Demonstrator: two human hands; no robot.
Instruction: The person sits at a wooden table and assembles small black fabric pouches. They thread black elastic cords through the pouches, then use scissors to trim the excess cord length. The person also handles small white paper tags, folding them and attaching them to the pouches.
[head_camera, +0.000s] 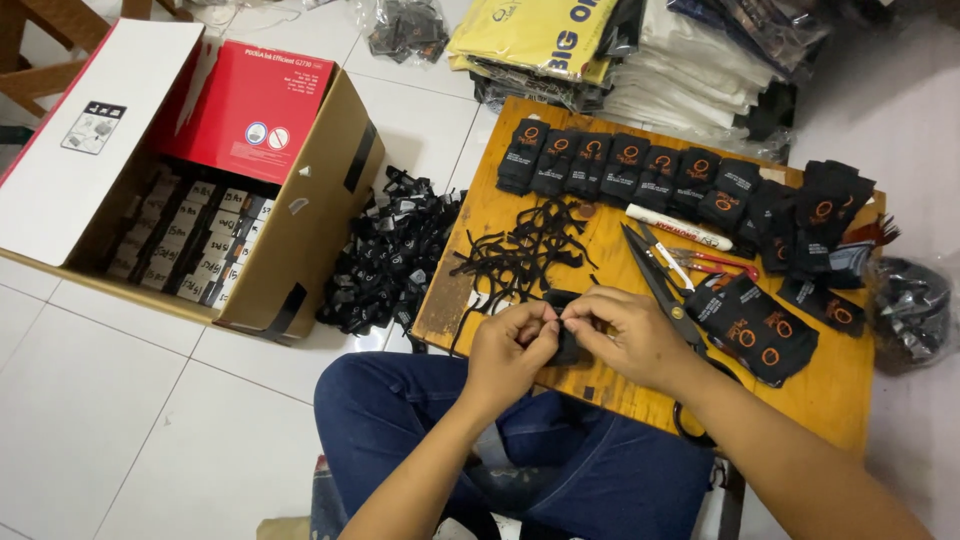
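both hands meet at the near edge of the wooden board (800, 390), just above the knees in blue jeans (560, 450). the left hand (508, 345) and right hand (625, 335) pinch a small black fabric piece (568, 340) between them, fingertips closed tight on it; it is dark, soft-looking, mostly hidden by the fingers. just beyond lies a tangle of black strings (520, 250). to the right, black scissors (660, 290) and a stack of black labels with orange rings (755, 325). farther back, a row of black bundles (640, 170) lines the board's far edge. on the floor to the left, a heap of black tags (385, 255) sits beside an open cardboard box (300, 230).
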